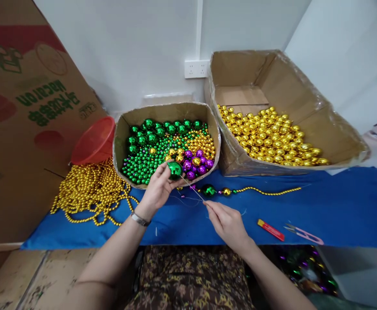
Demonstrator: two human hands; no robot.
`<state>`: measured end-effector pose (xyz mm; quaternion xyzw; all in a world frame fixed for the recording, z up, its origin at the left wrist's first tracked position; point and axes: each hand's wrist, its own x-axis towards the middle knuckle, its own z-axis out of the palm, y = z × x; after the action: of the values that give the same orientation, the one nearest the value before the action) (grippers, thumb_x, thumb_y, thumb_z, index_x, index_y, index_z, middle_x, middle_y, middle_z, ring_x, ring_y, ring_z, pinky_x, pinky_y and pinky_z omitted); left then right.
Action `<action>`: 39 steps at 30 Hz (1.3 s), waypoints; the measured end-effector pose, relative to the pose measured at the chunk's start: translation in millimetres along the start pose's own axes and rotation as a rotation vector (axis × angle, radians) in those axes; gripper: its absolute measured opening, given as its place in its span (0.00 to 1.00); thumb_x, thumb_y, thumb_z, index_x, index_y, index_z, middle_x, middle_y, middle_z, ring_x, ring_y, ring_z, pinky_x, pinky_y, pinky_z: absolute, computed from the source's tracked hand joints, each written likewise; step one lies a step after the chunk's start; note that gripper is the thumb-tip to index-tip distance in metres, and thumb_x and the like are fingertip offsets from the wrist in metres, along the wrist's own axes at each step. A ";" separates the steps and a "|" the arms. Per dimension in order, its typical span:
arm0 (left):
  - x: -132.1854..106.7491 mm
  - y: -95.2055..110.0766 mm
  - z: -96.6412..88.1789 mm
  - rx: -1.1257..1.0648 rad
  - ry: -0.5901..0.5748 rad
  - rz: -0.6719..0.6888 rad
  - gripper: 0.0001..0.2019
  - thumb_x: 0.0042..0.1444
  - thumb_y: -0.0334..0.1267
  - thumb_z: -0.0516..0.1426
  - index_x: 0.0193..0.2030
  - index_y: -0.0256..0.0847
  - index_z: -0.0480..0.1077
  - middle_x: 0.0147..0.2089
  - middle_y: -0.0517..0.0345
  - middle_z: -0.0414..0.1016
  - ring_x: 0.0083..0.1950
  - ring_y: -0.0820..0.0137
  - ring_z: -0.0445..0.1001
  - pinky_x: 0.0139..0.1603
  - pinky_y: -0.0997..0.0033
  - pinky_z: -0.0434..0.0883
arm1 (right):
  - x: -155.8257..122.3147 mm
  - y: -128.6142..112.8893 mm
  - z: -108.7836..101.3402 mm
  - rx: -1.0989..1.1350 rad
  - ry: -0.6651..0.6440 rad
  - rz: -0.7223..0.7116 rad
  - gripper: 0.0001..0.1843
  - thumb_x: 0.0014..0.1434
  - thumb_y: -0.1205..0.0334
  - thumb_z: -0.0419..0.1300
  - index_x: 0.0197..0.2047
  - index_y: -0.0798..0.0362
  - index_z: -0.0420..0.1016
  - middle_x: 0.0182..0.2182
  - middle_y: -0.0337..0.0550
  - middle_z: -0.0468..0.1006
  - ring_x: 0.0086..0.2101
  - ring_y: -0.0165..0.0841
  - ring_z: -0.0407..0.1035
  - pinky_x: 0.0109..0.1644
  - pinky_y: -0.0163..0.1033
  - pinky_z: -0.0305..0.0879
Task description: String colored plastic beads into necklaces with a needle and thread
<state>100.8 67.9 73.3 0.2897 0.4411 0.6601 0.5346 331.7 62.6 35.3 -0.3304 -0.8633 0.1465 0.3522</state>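
My left hand (158,187) is closed round a large shiny green bead (174,169), held just in front of the small cardboard box (124,129). My right hand (227,223) pinches a thin needle or wire (193,190) that points up to the green bead. A partly strung strand (240,190) lies on the blue cloth (337,206) past my right hand, with a green bead, a gold bead, small purple ones and a run of small gold beads.
The small box holds green, gold and purple beads. A bigger box (304,86) at right holds gold beads. A heap of gold bead strings (88,193) and a red bowl (94,140) lie left. A red cutter (270,229) and pink snips (304,234) lie right.
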 end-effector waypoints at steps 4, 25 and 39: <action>-2.3 -3.5 -8.0 0.543 -0.006 0.354 0.28 0.48 0.40 0.66 0.57 0.48 0.68 0.58 0.51 0.68 0.57 0.61 0.68 0.56 0.59 0.70 | 3.1 -0.6 -6.4 -0.007 0.025 -0.008 0.14 0.67 0.65 0.50 0.49 0.53 0.75 0.38 0.45 0.82 0.36 0.32 0.78 0.41 0.36 0.74; -20.9 -22.1 0.5 0.585 -0.218 0.463 0.20 0.56 0.39 0.61 0.56 0.49 0.69 0.62 0.49 0.66 0.64 0.57 0.62 0.64 0.52 0.60 | 4.4 5.3 3.3 -0.170 -0.038 -0.043 0.15 0.67 0.66 0.48 0.46 0.54 0.76 0.33 0.45 0.82 0.31 0.31 0.77 0.38 0.34 0.71; -28.5 -24.6 1.6 0.154 -0.203 0.262 0.32 0.46 0.34 0.68 0.59 0.49 0.65 0.57 0.50 0.71 0.60 0.61 0.67 0.56 0.64 0.69 | -14.1 7.3 23.2 0.077 0.040 0.045 0.14 0.67 0.65 0.49 0.48 0.53 0.74 0.36 0.45 0.82 0.35 0.33 0.78 0.40 0.38 0.75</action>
<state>120.7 42.0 54.6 0.4498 0.3924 0.6557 0.4623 326.3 58.0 8.0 -0.3389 -0.8422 0.1807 0.3785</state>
